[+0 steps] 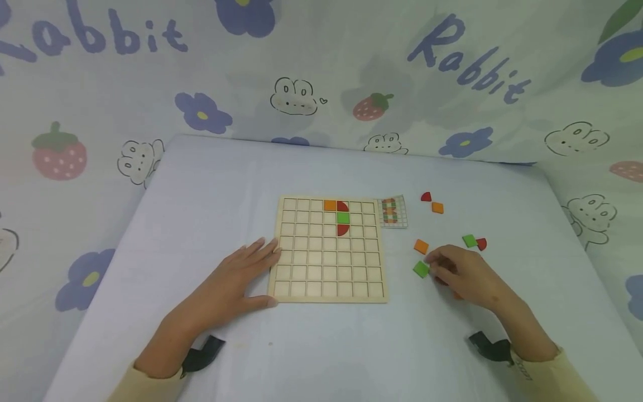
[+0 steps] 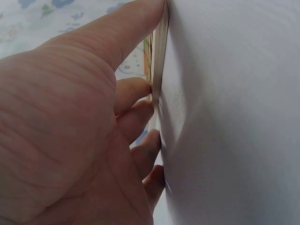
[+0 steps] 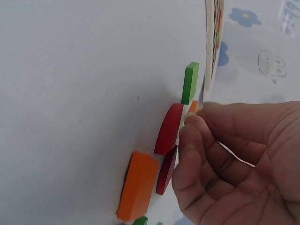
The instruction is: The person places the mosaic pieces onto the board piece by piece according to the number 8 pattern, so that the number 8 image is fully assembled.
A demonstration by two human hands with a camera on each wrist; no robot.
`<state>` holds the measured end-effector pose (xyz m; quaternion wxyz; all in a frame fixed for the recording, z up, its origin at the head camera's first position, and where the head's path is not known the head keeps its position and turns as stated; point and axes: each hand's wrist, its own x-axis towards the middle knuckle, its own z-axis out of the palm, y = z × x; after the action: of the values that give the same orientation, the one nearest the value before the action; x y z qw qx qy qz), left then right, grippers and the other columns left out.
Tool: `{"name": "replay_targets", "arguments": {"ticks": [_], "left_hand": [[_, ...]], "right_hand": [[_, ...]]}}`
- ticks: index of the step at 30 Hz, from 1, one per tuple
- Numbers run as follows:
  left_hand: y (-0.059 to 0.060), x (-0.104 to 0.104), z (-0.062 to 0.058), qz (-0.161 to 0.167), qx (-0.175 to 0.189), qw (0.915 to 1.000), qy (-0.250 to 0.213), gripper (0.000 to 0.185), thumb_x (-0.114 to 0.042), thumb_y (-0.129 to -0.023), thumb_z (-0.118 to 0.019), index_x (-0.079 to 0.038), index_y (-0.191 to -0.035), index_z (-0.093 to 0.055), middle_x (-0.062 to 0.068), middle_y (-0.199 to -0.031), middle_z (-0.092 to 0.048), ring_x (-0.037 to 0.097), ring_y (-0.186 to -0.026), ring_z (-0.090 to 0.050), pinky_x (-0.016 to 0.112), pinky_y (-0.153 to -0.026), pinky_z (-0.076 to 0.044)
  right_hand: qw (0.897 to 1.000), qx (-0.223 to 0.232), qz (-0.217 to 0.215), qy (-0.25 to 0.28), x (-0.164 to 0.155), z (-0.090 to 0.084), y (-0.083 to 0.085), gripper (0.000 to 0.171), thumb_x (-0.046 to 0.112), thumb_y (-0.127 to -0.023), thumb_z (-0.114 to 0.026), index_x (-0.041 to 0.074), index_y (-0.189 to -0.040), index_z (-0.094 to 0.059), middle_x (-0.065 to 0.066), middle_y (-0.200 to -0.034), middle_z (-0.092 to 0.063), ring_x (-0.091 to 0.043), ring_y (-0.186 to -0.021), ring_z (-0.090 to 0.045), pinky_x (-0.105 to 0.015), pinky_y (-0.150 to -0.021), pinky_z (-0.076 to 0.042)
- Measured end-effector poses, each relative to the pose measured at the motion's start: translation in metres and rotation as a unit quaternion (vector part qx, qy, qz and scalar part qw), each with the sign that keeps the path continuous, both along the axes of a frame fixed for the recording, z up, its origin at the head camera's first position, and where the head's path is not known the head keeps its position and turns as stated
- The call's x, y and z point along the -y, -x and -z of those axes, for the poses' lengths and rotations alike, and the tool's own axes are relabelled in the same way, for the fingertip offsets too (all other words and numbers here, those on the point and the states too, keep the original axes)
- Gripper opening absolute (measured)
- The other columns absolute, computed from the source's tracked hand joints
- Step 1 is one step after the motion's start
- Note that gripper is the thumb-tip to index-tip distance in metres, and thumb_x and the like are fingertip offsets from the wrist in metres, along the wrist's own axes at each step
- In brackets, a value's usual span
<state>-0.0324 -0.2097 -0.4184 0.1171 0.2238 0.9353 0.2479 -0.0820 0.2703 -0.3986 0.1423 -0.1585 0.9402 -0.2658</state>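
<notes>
A square wooden grid board [image 1: 329, 300] lies flat on the table. Along its upper rows sit an orange square tile [image 1: 330, 205], two red quarter-round tiles [image 1: 342, 229] and a green square tile [image 1: 343, 218]. My left hand [image 1: 241, 276] rests at the board's left edge, fingers stretched and thumb at the lower corner. To the right, my right hand [image 1: 464, 276] hovers low over loose tiles with its fingers curled, thumb and forefinger close together; whether a tile is between them is hidden. Near its fingertips are a green tile [image 3: 190, 83] and a red tile [image 3: 169, 129].
A small pattern card [image 1: 394, 212] lies against the board's right edge. Several loose tiles spread to the right, among them an orange one [image 1: 437, 207], a red one [image 1: 426, 197] and a green one [image 1: 469, 240]. A patterned cloth [image 1: 226, 67] hangs behind the table.
</notes>
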Motion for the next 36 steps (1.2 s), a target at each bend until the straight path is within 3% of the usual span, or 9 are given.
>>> {"name": "replay_targets", "arguments": {"ticks": [5,13,19,23,36], "left_hand": [[0.001,0.0,0.0,-0.001,0.009,0.9999,0.007,0.095,-0.044,-0.088,-0.084,-0.013,-0.164,-0.036,-0.001,-0.173,-0.022,0.028,-0.16,-0.013,0.054,-0.128,-0.014],[0.001,0.001,0.001,0.0,0.013,0.9999,0.003,0.095,-0.043,-0.088,-0.084,-0.013,-0.164,-0.035,-0.003,-0.173,-0.021,0.026,-0.16,-0.012,0.053,-0.128,-0.012],[0.002,0.0,0.001,0.0,0.015,0.9999,0.003,0.095,-0.044,-0.088,-0.083,-0.013,-0.164,-0.035,-0.003,-0.173,-0.02,0.026,-0.16,-0.012,0.053,-0.128,-0.012],[0.002,0.0,0.001,0.0,0.013,0.9999,0.005,0.095,-0.044,-0.088,-0.083,-0.013,-0.164,-0.035,-0.003,-0.173,-0.02,0.026,-0.16,-0.012,0.053,-0.128,-0.012],[0.001,0.001,0.002,0.0,0.011,0.9999,0.005,0.094,-0.045,-0.089,-0.083,-0.016,-0.165,-0.035,-0.003,-0.173,-0.021,0.026,-0.16,-0.012,0.056,-0.127,-0.014]], "right_hand": [[1.0,-0.016,0.003,-0.012,-0.008,-0.001,-0.005,0.019,0.005,-0.095,-0.075,0.006,-0.114,-0.072,0.005,-0.099,-0.068,-0.015,-0.091,-0.061,-0.025,-0.076,-0.057],[0.999,0.021,0.016,-0.047,-0.013,-0.006,-0.011,0.022,0.009,-0.091,-0.081,0.007,-0.111,-0.073,0.004,-0.1,-0.068,-0.017,-0.088,-0.056,-0.025,-0.068,-0.054],[0.998,0.049,0.023,-0.042,-0.012,-0.006,-0.011,0.018,0.009,-0.091,-0.081,0.006,-0.106,-0.072,0.004,-0.09,-0.066,-0.017,-0.082,-0.057,-0.024,-0.064,-0.054],[0.997,0.056,0.032,-0.038,-0.013,-0.005,-0.011,0.018,0.01,-0.091,-0.081,0.005,-0.105,-0.07,0.003,-0.092,-0.067,-0.018,-0.085,-0.06,-0.023,-0.066,-0.056],[0.998,0.024,0.048,-0.045,-0.013,-0.002,-0.013,0.016,0.011,-0.091,-0.082,0.009,-0.102,-0.07,0.004,-0.091,-0.067,-0.017,-0.086,-0.061,-0.023,-0.066,-0.055]]}}
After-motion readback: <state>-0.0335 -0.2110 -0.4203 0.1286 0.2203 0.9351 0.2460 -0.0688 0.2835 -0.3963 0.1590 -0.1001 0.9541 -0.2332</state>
